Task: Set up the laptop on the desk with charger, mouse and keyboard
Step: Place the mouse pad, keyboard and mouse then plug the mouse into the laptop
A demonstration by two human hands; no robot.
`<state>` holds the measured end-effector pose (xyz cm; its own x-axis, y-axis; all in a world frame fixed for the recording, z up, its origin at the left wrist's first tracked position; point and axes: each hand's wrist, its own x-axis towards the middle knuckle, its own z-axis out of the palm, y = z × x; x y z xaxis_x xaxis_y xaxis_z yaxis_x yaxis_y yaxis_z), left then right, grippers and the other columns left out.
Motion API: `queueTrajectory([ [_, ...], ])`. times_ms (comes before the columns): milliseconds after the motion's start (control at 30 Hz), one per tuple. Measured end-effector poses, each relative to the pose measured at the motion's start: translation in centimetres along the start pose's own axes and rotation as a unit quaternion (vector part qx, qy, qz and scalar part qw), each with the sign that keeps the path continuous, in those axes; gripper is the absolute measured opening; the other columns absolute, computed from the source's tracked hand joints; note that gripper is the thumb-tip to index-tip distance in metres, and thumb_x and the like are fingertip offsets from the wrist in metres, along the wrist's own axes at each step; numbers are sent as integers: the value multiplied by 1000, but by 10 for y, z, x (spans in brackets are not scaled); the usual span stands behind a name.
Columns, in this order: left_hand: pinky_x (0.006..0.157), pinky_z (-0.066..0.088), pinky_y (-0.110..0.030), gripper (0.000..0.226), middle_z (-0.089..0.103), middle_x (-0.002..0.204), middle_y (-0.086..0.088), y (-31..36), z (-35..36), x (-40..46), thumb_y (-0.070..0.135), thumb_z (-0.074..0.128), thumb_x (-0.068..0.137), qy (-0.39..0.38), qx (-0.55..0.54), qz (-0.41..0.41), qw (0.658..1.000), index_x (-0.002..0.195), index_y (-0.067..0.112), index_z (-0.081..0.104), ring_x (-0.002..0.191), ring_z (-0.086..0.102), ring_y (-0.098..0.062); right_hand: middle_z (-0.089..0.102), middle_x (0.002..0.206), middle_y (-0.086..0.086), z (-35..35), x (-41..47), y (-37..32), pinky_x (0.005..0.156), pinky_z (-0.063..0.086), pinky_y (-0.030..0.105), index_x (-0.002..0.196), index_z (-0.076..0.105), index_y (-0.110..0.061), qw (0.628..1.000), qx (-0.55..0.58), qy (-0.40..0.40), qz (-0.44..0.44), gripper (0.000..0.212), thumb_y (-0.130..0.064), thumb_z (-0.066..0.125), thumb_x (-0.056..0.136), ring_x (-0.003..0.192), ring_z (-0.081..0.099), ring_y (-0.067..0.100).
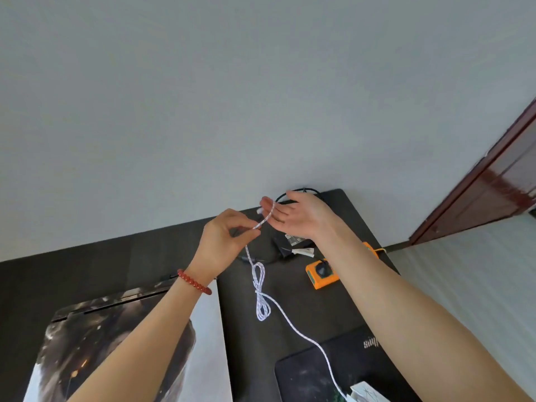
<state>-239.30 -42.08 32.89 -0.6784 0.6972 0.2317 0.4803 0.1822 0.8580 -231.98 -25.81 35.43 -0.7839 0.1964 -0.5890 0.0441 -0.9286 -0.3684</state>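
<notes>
Your left hand [224, 236] pinches the white braided cable [262, 297] just behind its plug; right hand [301, 216] is open-palmed, plug end lying across its fingers. Cable trails back toward you over the table [290, 323], bundle still tied. Laptop [130, 329] sits left, nearest your left hand.

home or office room: dark bench [290, 338] against plain grey wall [232, 97], reddish wooden door [493, 192], orange power strip [322, 275].

Soft, even daylight; faint shadows. Wide-angle bending at the edges. Glare on the door [499, 187]. Slight overall softness.
</notes>
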Motion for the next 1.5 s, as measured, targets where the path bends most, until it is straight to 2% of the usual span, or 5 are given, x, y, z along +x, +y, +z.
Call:
queueTrajectory([
  [233, 72, 47, -27, 6, 62, 84, 0, -13, 8, 14, 19, 69, 80, 23, 154, -32, 987, 83, 16, 73, 73, 56, -13, 56, 88, 14, -7, 3, -13, 57, 46, 31, 92, 44, 2, 976, 14, 150, -158, 20, -8, 27, 98, 60, 54, 17],
  [467, 74, 47, -29, 10, 62, 95, 2, -5, 33, 35, 19, 63, 84, -35, 198, -5, 980, 90, 19, 71, 83, 59, -16, 59, 87, 20, -33, -5, -21, 33, 30, 17, 119, 28, -14, 914, -257, 171, -261, 36, 6, 27, 88, 28, 26, 7],
  [700, 85, 40, -22, 38, 57, 115, -4, -39, 30, -14, 16, 59, 86, -20, 113, -105, 988, 123, 18, 54, 98, 53, -12, 55, 84, -5, -44, -20, -20, 56, 36, 10, 121, 44, -12, 724, -512, 177, -426, 35, 3, 29, 92, 64, 42, 4],
  [1033, 110, 25, -54, 39, 39, 142, -9, -131, 7, -147, 25, 51, 91, -24, 277, -279, 919, 129, 18, 48, 131, 31, -31, 68, 82, 1, -98, 18, 145, 58, 34, 30, 109, 57, -22, 495, -796, 108, -333, 22, -35, 45, 94, 78, 63, 26],
  [1500, 112, 10, -54, 45, 38, 146, -11, -153, 54, -169, 20, 51, 85, 107, 360, -277, 884, 129, 19, 50, 138, 25, -32, 65, 80, 10, -155, 51, 209, 71, 35, 39, 94, 69, -11, 540, -779, 24, -318, 17, -21, 55, 90, 80, 54, 32],
])
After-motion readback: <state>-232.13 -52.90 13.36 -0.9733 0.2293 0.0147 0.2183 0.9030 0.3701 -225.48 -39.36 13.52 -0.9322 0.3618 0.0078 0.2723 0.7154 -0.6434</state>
